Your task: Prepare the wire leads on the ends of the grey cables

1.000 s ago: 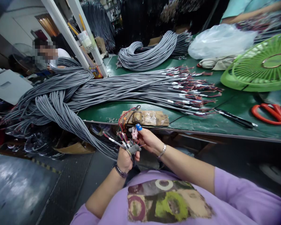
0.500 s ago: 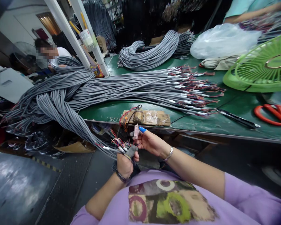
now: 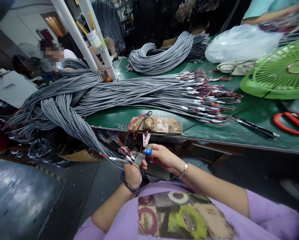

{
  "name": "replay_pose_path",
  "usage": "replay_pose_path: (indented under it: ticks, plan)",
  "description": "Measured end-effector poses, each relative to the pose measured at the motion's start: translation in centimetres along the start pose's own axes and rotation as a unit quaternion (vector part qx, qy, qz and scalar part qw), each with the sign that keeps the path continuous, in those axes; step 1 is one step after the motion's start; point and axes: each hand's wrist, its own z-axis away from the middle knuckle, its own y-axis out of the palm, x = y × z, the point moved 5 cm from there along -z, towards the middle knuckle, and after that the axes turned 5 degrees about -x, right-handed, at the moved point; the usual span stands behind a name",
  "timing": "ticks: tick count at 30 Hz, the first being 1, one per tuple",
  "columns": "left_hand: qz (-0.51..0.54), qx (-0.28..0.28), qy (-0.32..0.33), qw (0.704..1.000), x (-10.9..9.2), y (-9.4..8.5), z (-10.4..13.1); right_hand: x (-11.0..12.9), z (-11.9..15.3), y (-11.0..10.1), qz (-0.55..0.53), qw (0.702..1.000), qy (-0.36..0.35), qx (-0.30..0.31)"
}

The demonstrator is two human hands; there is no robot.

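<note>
My left hand (image 3: 133,175) grips the ends of a bundle of grey cables (image 3: 89,140), its thumb wrapped in a grey cover. Thin red, white and dark wires (image 3: 126,150) stick out above that fist. Just to the right, my right hand (image 3: 161,157) is closed in a pinch close to the left thumb, with blue tape around one finger. What lies between those fingertips is too small to make out. Above them, a pink clip (image 3: 146,139) stands at the table edge, in front of a wooden board (image 3: 168,125) with a brownish lump on it.
More grey cables (image 3: 139,93) with stripped ends lie along the green table (image 3: 214,135). To the right are tweezers (image 3: 255,127), red-handled scissors (image 3: 289,121) and a green fan (image 3: 276,73). A plastic bag (image 3: 239,43) sits behind. Two other people work farther back.
My right hand has dropped from beside the pink clip to the left thumb, and its fingers have come together. The clip now shows its V shape. My left hand keeps its hold.
</note>
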Motion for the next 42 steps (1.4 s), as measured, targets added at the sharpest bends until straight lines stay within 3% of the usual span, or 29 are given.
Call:
replay_pose_path:
  ticks: [4, 10, 14, 22, 30, 36, 42]
  plan:
    - [0.022, -0.001, -0.002, 1.0, -0.5, 0.0, 0.0, -0.2, -0.2, -0.6, -0.047, 0.998, 0.027, 0.019]
    - [0.043, 0.018, -0.006, 0.999, -1.2, 0.7, 0.3, 0.2, -1.8, -1.4, -0.156, 0.982, 0.108, -0.005]
    - [0.035, 0.021, -0.011, 0.999, -1.0, 1.1, 0.2, 1.1, -2.9, -0.5, -0.149, 0.986, 0.073, 0.003]
    - [0.029, 0.02, -0.022, 0.999, -0.6, 1.7, -0.3, 1.4, -3.3, 0.1, -0.165, 0.985, 0.01, -0.039]
    - [0.027, 0.017, -0.024, 0.999, 0.0, 1.6, -0.4, 1.1, -3.7, 0.2, -0.185, 0.981, 0.002, -0.059]
    - [0.031, 0.031, -0.012, 0.999, 0.0, 1.3, 0.0, 0.9, -2.8, 0.2, -0.179, 0.981, 0.069, 0.0]
    - [0.007, 0.05, 0.012, 0.999, 0.5, 0.6, 0.5, 0.4, -1.2, -0.3, -0.041, 0.989, 0.116, 0.078]
